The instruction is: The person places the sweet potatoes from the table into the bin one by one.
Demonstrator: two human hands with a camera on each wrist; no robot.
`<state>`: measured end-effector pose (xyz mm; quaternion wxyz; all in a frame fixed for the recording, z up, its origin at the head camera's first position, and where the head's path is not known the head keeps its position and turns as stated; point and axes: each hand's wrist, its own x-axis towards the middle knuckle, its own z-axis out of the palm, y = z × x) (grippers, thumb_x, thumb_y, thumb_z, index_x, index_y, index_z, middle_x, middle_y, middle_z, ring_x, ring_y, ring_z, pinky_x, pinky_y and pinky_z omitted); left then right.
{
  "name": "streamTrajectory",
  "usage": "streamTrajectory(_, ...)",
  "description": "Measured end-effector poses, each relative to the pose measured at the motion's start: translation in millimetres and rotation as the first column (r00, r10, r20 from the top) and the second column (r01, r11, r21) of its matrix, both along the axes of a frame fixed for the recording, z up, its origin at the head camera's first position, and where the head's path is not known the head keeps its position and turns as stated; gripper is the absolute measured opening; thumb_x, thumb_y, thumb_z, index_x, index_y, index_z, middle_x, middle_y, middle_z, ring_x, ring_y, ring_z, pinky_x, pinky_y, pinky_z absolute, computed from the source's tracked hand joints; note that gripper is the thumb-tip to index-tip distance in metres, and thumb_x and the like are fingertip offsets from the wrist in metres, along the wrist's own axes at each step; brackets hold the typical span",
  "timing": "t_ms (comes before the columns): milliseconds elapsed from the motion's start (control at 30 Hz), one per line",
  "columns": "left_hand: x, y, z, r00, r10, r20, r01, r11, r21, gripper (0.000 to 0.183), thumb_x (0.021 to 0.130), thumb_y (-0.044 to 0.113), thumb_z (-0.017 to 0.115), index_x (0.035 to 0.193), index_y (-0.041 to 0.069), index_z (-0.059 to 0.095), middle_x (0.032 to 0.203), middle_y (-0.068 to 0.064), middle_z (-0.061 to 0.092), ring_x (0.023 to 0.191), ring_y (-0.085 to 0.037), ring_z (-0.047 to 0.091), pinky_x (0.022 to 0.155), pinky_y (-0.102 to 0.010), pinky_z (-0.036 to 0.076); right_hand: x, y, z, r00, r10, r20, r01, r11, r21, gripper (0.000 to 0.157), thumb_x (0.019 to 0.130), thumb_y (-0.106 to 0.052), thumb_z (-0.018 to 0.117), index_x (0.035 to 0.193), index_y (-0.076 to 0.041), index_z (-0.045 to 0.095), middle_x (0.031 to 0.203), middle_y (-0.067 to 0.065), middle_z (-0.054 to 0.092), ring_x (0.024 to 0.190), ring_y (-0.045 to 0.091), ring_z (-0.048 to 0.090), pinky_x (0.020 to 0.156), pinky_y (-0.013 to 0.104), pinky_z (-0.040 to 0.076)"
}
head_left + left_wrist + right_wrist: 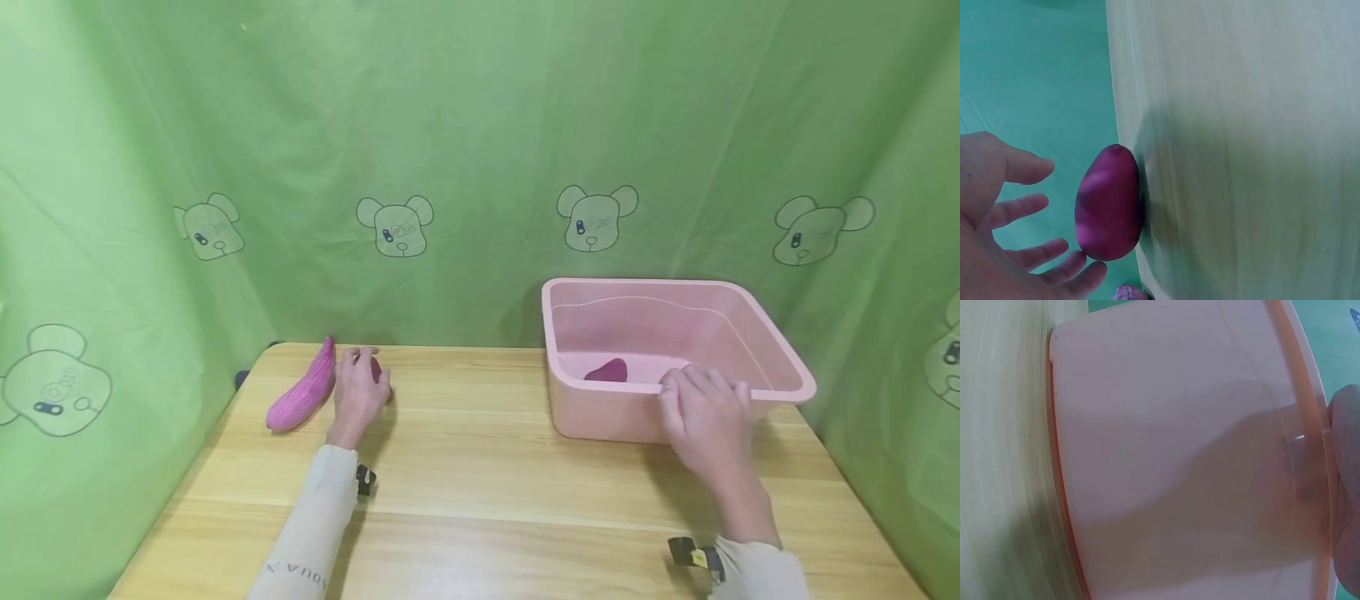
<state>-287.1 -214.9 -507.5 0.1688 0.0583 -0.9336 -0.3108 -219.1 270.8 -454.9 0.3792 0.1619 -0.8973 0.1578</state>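
My left hand [358, 392] is over a smooth, dark purple sweet potato [1109, 203] near the table's far left edge. In the left wrist view its fingers are spread beside the sweet potato, with the lower fingertips right at its bottom end. Just left of that hand lies a long, curved, ribbed pink-purple eggplant [303, 396]. On the right, my right hand [708, 425] grips the near rim of a pink plastic basin [611, 417], its fingers hooked over the edge. Inside the basin shows a dark purple-red piece [609, 371], partly hidden by the front wall.
The wooden table [465, 500] ends at the back against a green curtain [480, 125] printed with bear heads. More of this curtain hangs at both sides. The basin stands at the table's back right.
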Motion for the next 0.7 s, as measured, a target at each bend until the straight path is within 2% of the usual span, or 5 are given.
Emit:
streamTrajectory(333, -3.4, 0, -7.9, 0.998, 0.056, 0.003, -0.056, 0.998, -0.006, 0.052, 0.095, 0.019, 0.071, 0.141, 0.004, 0.054, 0.153, -0.03, 0.033, 0.134, -0.049, 0.037, 0.097, -0.062, 0.052, 0.2, -1, 0.4, 1.0, 0.003, -0.005, -0.003, 1.0, -0.003, 0.025, 0.102, -0.021, 0.043, 0.085, -0.01, 0.059, 0.081, 0.008, 0.06, 0.078, 0.033, 0.049, 0.075, 0.054, 0.032)
streamTrajectory(700, -7.5, 1, -11.5, 0.994, 0.088, 0.069, -0.091, 0.995, 0.035, 0.065, 0.098, 0.027, 0.066, 0.153, 0.004, 0.04, 0.156, -0.035, 0.021, 0.135, -0.057, 0.035, 0.099, -0.066, 0.049, -0.3, -2, 1.2, 1.0, 0.002, -0.01, -0.002, 1.0, 0.001, 0.026, 0.102, -0.021, 0.043, 0.084, -0.011, 0.058, 0.08, 0.008, 0.059, 0.078, 0.033, 0.049, 0.074, 0.053, 0.031)
